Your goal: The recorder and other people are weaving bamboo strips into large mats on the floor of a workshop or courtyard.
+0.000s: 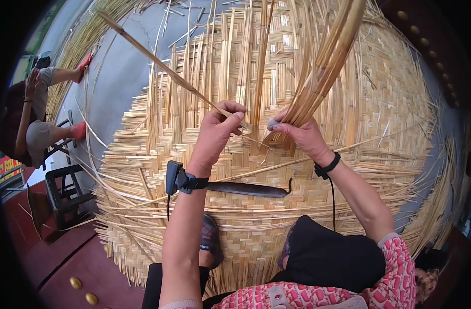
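A large woven mat of split reed strips (390,87) spreads under me, with loose strip ends fringing its sides. My right hand (303,135) is closed round the lower end of a bundle of reed strips (325,77) that fans upward and away. Something bluish-grey covers the tip of its thumb or a finger. My left hand (222,126) pinches a single long reed strip (158,67), which slants up to the far left; its near end reaches toward my right hand. Below my hands a dark flat blade with a hooked tip (251,189) lies on the mat.
At the left a seated person (32,113) in red shoes faces the mat. A small black stool (65,195) stands nearer me. Loose reeds (73,72) lie on the grey floor (122,67), and another heap (431,206) lies at right. My shoe (210,239) rests on the mat.
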Demonstrator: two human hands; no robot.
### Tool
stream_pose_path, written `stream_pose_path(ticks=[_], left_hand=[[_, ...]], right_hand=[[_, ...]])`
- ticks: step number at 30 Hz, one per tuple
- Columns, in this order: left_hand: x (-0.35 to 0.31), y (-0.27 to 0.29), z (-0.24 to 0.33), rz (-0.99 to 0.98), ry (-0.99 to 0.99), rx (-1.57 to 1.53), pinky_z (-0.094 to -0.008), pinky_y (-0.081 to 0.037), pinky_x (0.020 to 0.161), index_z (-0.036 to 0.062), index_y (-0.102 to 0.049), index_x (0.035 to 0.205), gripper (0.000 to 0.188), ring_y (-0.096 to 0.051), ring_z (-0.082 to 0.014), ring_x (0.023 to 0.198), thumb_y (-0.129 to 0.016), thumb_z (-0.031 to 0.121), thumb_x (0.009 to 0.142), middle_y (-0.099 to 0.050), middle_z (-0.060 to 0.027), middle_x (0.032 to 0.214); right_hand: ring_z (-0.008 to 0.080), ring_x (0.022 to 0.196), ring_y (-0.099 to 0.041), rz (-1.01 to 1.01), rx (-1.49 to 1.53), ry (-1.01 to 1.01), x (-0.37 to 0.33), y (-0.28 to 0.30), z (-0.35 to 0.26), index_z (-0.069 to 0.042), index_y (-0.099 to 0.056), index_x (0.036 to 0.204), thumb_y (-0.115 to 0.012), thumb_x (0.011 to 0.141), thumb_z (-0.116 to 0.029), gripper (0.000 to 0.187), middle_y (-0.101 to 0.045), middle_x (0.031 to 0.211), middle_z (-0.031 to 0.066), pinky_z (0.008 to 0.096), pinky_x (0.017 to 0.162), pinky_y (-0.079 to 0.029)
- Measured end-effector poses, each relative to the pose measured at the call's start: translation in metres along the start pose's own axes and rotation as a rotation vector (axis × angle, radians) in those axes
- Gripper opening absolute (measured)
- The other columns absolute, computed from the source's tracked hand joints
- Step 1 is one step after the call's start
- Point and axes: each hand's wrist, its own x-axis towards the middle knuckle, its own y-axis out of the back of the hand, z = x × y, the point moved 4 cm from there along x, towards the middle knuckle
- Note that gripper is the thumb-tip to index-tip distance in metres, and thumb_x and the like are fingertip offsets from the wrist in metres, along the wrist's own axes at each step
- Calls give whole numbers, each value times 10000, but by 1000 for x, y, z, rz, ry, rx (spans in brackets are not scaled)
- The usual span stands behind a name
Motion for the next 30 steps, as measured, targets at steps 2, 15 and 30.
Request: stream_pose_path(ticks=[2,15,30], left_hand=[[2,-3,0,-5,-18,15,-233,-509,696,34,-669,1066,175,-598,-88,778,-642,151,940,-629,-7,891],[42,-4,-14,237,18,229,-299,-535,709,13,-605,1136,290,-663,-167,807,-587,248,967,-688,-87,970],[-24,-36,-62,-25,-818,992,-392,-506,797,62,-578,935,245,-562,-298,896,-732,109,750,-549,-106,917]], right_hand=[[139,953,-671,-40,-135,241,-14,-6,-5,-39,-678,1063,-683,913,-55,152,-702,969,35,295,847,-556],[124,904,-636,165,-314,54,7,-6,-3,-12,-620,1201,-657,953,-297,379,-687,1020,51,295,812,-521],[120,1009,-630,-48,-70,-154,14,-1,0,-56,-670,1144,-659,914,-96,233,-690,1063,15,291,938,-501]])
